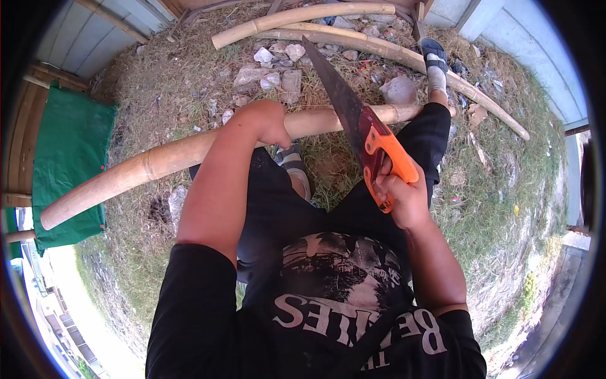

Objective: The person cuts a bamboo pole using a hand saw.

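Note:
A thick, pale bamboo pole (148, 165) runs across my lap from the lower left to the upper right. My left hand (265, 122) is wrapped over its middle, with most of the fingers hidden behind the wrist. My right hand (402, 192) grips the orange handle of a handsaw (344, 104). Its dark, tapering blade points up and to the left, crossing over the pole just right of my left hand. I cannot tell whether the teeth touch the bamboo.
More bamboo poles (303, 20) lie on the ground ahead, beside pale stones (278, 79). My sandalled foot (435, 63) is out to the right. A green sheet (72, 164) hangs at the left, and pale wall panels (536, 54) stand at the right. Dry grass covers the ground.

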Tool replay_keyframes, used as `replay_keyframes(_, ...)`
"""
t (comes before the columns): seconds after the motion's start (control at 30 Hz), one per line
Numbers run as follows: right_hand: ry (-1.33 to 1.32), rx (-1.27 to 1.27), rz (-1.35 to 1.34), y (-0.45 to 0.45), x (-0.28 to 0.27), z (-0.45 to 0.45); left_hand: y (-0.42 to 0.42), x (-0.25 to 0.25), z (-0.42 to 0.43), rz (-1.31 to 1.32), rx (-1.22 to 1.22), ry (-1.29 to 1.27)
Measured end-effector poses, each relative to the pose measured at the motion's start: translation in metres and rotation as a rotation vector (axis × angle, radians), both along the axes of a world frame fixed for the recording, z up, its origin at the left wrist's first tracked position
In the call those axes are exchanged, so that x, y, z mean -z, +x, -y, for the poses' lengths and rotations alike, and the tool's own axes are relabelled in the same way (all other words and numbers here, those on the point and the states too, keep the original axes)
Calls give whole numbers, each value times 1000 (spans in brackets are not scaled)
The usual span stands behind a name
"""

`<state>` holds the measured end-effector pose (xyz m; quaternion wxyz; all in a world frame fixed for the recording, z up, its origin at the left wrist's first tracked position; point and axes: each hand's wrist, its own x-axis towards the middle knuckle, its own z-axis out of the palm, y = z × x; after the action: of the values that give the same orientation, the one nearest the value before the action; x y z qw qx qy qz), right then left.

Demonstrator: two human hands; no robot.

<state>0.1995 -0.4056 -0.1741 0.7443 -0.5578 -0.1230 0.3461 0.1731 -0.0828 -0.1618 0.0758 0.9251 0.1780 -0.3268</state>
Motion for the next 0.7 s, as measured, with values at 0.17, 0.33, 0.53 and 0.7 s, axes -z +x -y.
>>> replay_keyframes(0.17, -35, 8, 39, -20, -1, 62, -4, -9, 13, 27, -64, 42)
replay_keyframes(0.33, 15, -35, 80, -7, 4, -5, -17, -5, 23, 32, -45, 21)
replay_keyframes(0.53, -170, -56, 141, -38, -22, 66, -8, -9, 11, 30, -68, 4)
replay_keyframes(0.7, -48, -18, 85, -4, 0, 26, -15, -7, 21, 37, -48, 6)
